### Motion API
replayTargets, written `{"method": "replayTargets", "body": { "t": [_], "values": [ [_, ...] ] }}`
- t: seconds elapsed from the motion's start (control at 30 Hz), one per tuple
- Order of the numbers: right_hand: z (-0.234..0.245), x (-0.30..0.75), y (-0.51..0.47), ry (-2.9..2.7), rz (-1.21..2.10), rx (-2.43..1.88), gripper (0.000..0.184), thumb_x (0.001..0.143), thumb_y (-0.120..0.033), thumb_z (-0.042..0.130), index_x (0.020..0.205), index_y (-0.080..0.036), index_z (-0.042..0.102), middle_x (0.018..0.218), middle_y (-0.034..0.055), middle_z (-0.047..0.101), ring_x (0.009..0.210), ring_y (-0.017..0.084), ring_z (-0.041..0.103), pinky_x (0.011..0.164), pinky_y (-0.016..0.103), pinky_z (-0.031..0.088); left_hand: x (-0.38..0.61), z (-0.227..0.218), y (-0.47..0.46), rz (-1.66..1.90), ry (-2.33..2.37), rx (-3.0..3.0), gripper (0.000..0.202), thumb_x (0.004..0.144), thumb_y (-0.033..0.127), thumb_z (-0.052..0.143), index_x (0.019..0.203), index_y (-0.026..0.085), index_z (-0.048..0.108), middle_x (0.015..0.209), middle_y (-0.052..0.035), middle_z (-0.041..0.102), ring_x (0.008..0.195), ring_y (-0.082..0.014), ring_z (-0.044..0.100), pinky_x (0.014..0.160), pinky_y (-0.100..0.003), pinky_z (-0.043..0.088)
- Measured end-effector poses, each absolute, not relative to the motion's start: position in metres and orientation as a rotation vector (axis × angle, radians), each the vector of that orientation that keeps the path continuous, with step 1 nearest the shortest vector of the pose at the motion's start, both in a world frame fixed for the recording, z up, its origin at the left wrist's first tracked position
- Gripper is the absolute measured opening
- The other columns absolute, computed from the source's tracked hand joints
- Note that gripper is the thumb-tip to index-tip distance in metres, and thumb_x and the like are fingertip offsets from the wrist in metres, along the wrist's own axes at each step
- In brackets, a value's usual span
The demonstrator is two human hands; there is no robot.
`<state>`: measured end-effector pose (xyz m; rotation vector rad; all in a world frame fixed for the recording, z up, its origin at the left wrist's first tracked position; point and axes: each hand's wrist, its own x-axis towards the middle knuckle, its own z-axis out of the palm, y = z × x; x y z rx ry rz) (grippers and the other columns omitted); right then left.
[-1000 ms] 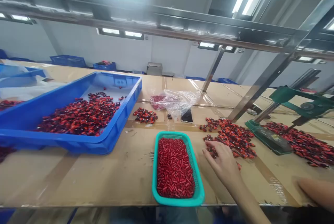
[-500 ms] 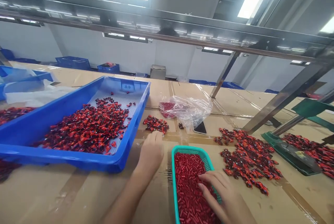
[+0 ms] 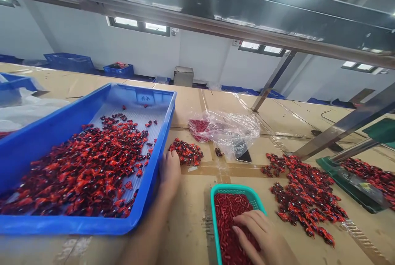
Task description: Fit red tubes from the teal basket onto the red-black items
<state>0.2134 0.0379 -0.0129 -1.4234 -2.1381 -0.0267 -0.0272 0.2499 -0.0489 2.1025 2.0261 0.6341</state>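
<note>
My left hand [image 3: 171, 169] is beside the right wall of the blue tray [image 3: 156, 162], at the near edge of a small pile of red-and-black plastic pieces [image 3: 189, 152]. Its fingers are curled and slightly blurred; their tips are hidden, so anything in them cannot be made out. On the right, my right hand [image 3: 257, 230] rests over a green basket [image 3: 214, 211] of short red tubes [image 3: 226, 211]. Thumb and fingers are apart there, the fingertips touching the tubes, and nothing shows held. Many similar red-and-black pieces [image 3: 92, 166] lie heaped in the tray.
A larger pile of red-and-black pieces [image 3: 308, 193] lies right of the basket, near a green metal stand [image 3: 348, 182]. Behind are a clear plastic bag [image 3: 228, 127], a phone [image 3: 242, 152] and a metal post [image 3: 333, 129]. A metal beam [image 3: 197, 5] crosses overhead.
My left hand has moved left and slightly up, toward the tray wall. My right hand stays over the basket. The view has shifted, making the tray appear larger and the basket lower.
</note>
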Motion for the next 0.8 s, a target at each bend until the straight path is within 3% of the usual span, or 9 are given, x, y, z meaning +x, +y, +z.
{"method": "replayTargets", "body": {
  "t": [0.23, 0.33, 0.43, 0.6, 0.8],
  "values": [
    [-0.031, 0.227, 0.044, -2.218, -0.387, -1.381, 0.027, 0.109, -0.031, 0.046, 0.114, -0.019, 0.071, 0.092, 0.0067, 0.08, 0.078, 0.021, 0.077, 0.067, 0.031, 0.063, -0.032, -0.043, 0.213, 0.991, 1.766, 2.06, 0.029, 0.103, 0.033, 0.066, 0.128, 0.018, 0.065, 0.124, -0.0093, 0.07, 0.106, -0.0239, 0.072, 0.091, -0.045, 0.062],
    [-0.042, 0.229, 0.049, -2.226, -0.379, -1.372, 0.038, 0.113, -0.03, 0.035, 0.106, -0.021, 0.071, 0.084, 0.0045, 0.079, 0.07, 0.02, 0.074, 0.061, 0.032, 0.058, -0.036, -0.034, 0.166, 1.158, 1.471, 2.09, 0.02, 0.107, 0.025, 0.051, 0.119, 0.021, 0.066, 0.105, -0.0062, 0.071, 0.092, -0.019, 0.073, 0.083, -0.035, 0.064],
    [-0.046, 0.231, 0.05, -2.241, -0.307, -1.385, 0.043, 0.114, -0.027, 0.031, 0.094, -0.021, 0.068, 0.078, 0.0038, 0.076, 0.067, 0.02, 0.071, 0.06, 0.033, 0.053, -0.035, -0.02, 0.115, 1.245, 1.279, 2.067, 0.012, 0.105, 0.025, 0.053, 0.11, 0.024, 0.063, 0.099, -0.0032, 0.068, 0.081, -0.0148, 0.071, 0.075, -0.026, 0.064],
    [-0.039, 0.24, 0.045, -2.333, -0.134, -1.37, 0.031, 0.112, -0.023, 0.039, 0.099, -0.022, 0.068, 0.085, 0.0043, 0.075, 0.075, 0.023, 0.071, 0.066, 0.037, 0.054, -0.014, -0.003, 0.063, 1.408, 1.066, 1.926, 0.023, 0.095, 0.008, 0.063, 0.112, 0.023, 0.065, 0.102, -0.0016, 0.074, 0.087, -0.0111, 0.073, 0.081, -0.017, 0.061],
    [-0.018, 0.244, 0.037, -2.276, 0.176, -1.303, 0.014, 0.105, -0.016, 0.052, 0.109, -0.02, 0.065, 0.094, 0.0054, 0.075, 0.083, 0.02, 0.071, 0.074, 0.035, 0.059, 0.007, 0.001, 0.039, 1.479, 0.928, 1.83, 0.035, 0.088, -0.004, 0.067, 0.115, 0.019, 0.067, 0.104, -0.0032, 0.078, 0.105, -0.0146, 0.073, 0.1, -0.023, 0.059]
  ]
}}
